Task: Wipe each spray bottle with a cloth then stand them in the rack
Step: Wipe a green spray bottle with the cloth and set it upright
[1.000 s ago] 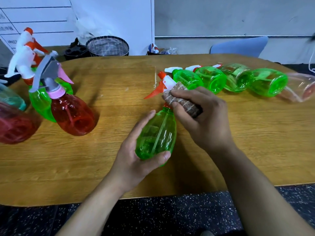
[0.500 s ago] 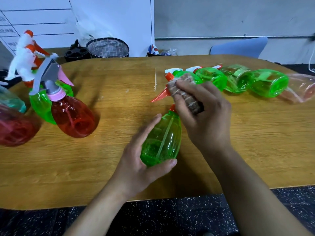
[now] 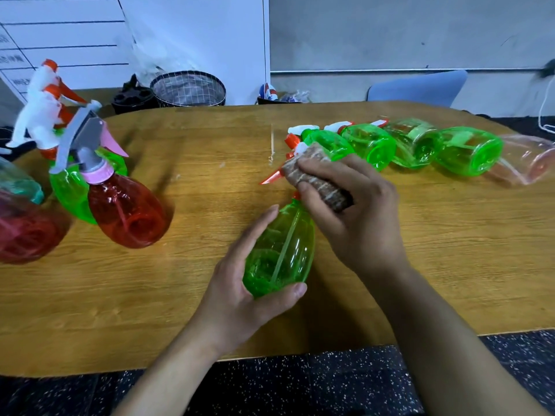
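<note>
Wooden table (image 3: 450, 265) carries everything. Beyond the right hand's knuckles, a row of four green bottles (image 3: 468, 151) plus one clear pinkish bottle (image 3: 528, 163) lies on its side. Well off to the thumbless side of the left hand, a red bottle (image 3: 126, 214) with pink collar and grey sprayer stands upright among other upright bottles. Green spray bottle (image 3: 282, 250) is off the table surface, tilted, nozzle pointing away — left hand (image 3: 240, 295) grips its base, thumb curled under the bottom edge, fingers along the far side. Right hand (image 3: 354, 211) clenches a brown cloth (image 3: 318, 178), fingers wrapped over it, pressing it on the bottle's neck and white-orange sprayer (image 3: 292, 145). Orange trigger (image 3: 271, 178) pokes out just past the fingertips.
</note>
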The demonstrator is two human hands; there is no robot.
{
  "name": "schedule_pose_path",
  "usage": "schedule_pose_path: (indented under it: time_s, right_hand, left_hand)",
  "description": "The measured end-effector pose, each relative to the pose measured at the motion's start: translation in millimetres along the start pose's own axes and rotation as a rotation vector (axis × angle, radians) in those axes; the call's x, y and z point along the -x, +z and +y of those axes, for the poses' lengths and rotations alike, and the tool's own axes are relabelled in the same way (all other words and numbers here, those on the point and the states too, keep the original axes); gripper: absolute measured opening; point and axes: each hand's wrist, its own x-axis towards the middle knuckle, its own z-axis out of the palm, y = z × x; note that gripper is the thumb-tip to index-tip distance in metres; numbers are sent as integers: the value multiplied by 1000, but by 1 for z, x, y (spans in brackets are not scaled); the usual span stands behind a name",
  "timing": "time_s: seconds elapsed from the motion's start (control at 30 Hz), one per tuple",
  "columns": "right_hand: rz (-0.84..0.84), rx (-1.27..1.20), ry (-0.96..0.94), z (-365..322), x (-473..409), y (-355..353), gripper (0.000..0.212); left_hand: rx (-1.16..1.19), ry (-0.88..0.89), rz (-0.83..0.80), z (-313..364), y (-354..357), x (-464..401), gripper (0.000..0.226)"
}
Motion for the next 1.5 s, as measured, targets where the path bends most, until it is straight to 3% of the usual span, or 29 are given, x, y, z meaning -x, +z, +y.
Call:
schedule_pose_path:
  time_s: [0.17,0.3,0.43,0.6,0.73,0.9,1.07,1.27,1.37,1.5]
  right_hand:
    - [90,16,77,2,-2,-1,27]
    - [-89,-49,9,6,-2,-5,27]
    - [19,71,42,11,1,-5,26]
    - [-176,-18,-80,9,2,-4,26]
    - [5,16,46,11,3,-1,26]
    - [157,-271,223,-1,-10,1,29]
    - [-20,-274,303,3,-17,0,31]
    - [-225,-213,397,16,-15,-23,7]
    - [-128,-232,427,16,-19,-31,4]
    - [43,-366,327,1,-23,-21,15]
  left_hand:
    - [-18,-12,-8,-1,0,0,96]
    - [17,-26,2,-2,-1,0,96]
    - [-12,-17,13,-2,-2,-1,97]
    - [5,-20,30,-1,-2,-1,95]
    - [13,-18,6,-1,-2,-2,93]
    - [-54,13,-34,-2,-3,0,91]
    - [-17,1,-7,-1,-4,1,92]
    - [27,-14,38,-1,-3,-1,93]
    - [-10,-13,28,-2,-3,-2,93]
    - [-68,-12,-27,-2,-3,0,92]
